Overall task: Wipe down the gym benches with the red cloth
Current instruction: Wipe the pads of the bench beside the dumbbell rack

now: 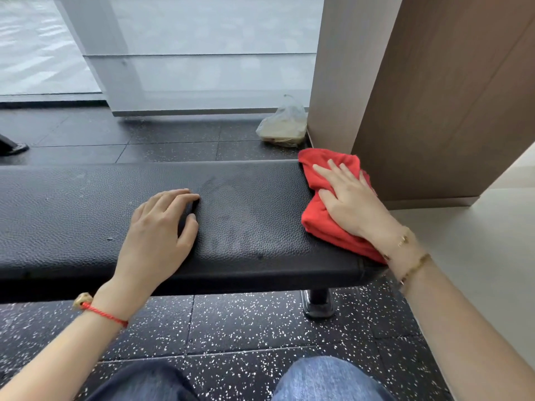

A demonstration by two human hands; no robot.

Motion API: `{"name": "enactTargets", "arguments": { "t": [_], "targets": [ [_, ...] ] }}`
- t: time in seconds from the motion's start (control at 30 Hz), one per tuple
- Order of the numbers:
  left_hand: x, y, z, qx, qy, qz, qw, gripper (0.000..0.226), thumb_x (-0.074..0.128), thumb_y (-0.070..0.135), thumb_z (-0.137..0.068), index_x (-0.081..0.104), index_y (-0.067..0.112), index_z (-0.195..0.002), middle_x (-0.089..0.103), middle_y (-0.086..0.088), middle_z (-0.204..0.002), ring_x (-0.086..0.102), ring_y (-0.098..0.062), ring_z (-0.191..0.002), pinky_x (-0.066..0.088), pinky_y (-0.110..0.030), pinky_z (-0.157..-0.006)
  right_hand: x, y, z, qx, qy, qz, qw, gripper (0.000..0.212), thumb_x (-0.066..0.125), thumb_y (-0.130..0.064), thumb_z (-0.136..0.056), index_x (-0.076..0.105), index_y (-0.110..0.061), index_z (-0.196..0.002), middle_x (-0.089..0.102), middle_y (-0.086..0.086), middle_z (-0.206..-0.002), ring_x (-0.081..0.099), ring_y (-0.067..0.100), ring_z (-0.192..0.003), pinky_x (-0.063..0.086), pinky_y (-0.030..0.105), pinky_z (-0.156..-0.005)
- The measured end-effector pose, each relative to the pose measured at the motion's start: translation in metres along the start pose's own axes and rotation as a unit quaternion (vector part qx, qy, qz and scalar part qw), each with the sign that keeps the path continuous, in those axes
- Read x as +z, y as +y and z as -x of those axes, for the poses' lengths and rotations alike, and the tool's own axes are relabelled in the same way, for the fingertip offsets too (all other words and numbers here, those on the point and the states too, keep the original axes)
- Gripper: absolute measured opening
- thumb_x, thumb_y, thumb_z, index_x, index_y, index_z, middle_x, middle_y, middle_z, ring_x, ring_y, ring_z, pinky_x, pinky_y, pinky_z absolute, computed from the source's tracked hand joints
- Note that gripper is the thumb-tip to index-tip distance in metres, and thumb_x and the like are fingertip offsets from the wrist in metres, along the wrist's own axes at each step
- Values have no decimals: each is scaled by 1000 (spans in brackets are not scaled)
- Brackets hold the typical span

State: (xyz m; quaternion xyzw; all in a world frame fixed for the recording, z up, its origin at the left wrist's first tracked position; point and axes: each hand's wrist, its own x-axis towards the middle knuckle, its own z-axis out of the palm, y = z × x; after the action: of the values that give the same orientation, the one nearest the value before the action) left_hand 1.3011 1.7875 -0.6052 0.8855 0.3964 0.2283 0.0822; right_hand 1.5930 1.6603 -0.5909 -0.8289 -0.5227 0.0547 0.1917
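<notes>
Knees (327, 380) in jeans sit nearest. Red cloth (324, 218) lies bunched at the surface's (86, 215) right end, right hand (350, 204) flat on it, fingers straight; sweep leftward with overlapping strokes (smears show mid-pad) while left hand (159, 227) braces, relaxed.

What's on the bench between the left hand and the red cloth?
Nothing: in the head view only bare black bench padding with faint smudges lies between the left hand and the red cloth.
</notes>
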Motion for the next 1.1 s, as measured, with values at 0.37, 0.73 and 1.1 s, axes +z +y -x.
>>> {"name": "enactTargets", "arguments": {
  "t": [0.37, 0.73, 1.1],
  "targets": [
    [0, 1, -1, 8, 13, 0, 1000, 41, 43, 31, -88, 63, 17, -122, 62, 1, -129, 54, -24, -124, 39, -46, -108, 30, -74, 10, -178, -54, -27, 982, 59, 41, -27, -96, 22, -34, -151, 12, -1, -162, 5, 15, -150, -4, 35, -122],
    [-2, 6, -2, -2, 9, 5, 1000, 39, 47, 26, -88, 63, 15, -122, 62, 0, -129, 53, -23, -125, 37, -43, -110, 2, -19, -35, -68, -57, 6, 996, 57, 39, -27, -97, 22, -32, -151, 10, 4, -162, 8, 19, -150, -1, 39, -122],
    [-1, 1, -2, 2, 10, 11, 1000, 41, 46, 29, -89, 64, 14, -124, 62, -1, -131, 53, -26, -127, 37, -47, -110, 26, -79, 16, -198, -60, -7, 978, 60, 42, -27, -96, 21, -33, -151, 12, 1, -162, 9, 17, -149, -2, 34, -122]
  ]
}}
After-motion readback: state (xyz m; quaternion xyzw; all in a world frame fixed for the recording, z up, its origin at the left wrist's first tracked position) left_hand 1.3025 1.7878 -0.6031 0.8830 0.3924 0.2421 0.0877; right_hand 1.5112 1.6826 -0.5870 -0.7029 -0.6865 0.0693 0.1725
